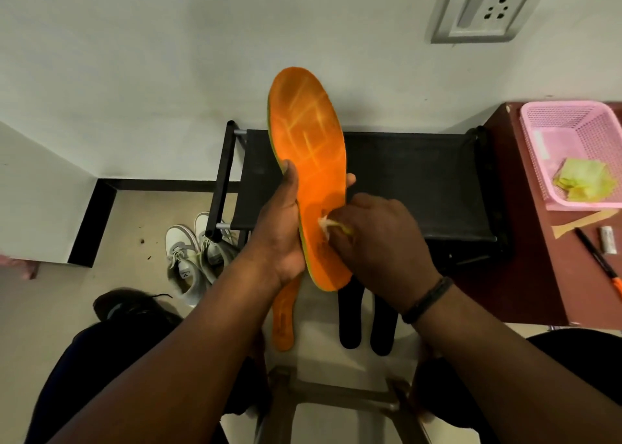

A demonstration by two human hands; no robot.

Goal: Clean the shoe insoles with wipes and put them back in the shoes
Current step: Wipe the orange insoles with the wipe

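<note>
Heel end of the long orange foam insole sits under your right hand, pinching a crumpled white wipe; your left hand grips its edge, toe pointing away.

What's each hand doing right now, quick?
Left hand: grips the orange insole around its middle, holding it upright.
Right hand: pinches a wipe against the insole's heel end.

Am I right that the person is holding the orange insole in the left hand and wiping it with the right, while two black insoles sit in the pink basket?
Not quite: in the head view the black insoles lie below the hands, not in the pink basket. The left hand does hold the orange insole, and the right hand wipes it.
</note>
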